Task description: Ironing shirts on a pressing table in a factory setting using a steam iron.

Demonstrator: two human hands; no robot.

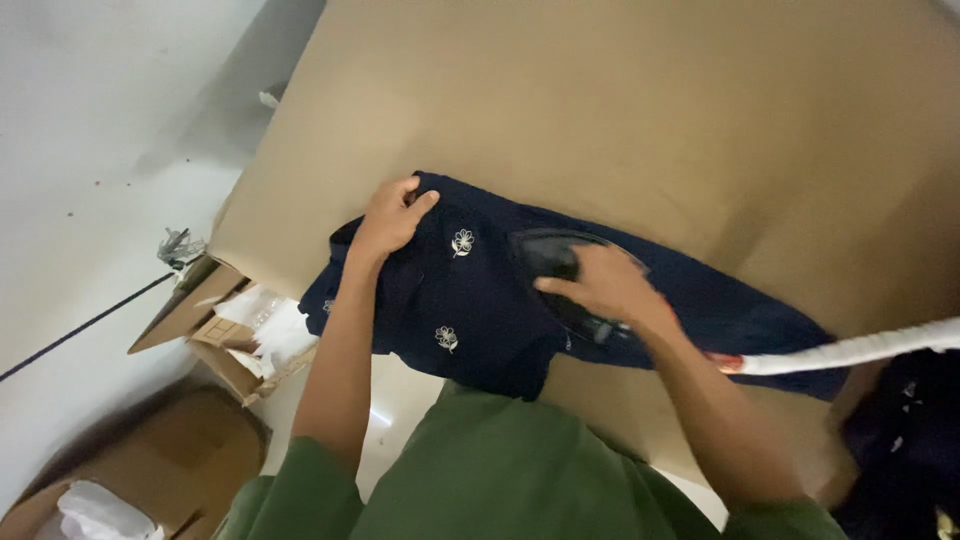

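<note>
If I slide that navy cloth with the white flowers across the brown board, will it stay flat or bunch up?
The navy cloth looks soft and floppy: its near edge droops over the brown board. It would probably wrinkle where unpinned. The left hand presses one end and the right hand holds a black iron on it, which likely anchors it.

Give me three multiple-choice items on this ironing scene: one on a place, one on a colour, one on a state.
1. Where does the left hand rest?
A. on the garment's left end
B. on the cardboard box
C. on the cord

2. What colour is the garment?
A. red
B. dark blue
C. yellow

3. What is the right hand doing?
A. hanging free
B. gripping the black iron
C. holding a box

Answers: 1 A, its fingers press the cloth's edge; 2 B, navy with small white flowers; 3 B, its fingers wrap the iron's handle.
</note>
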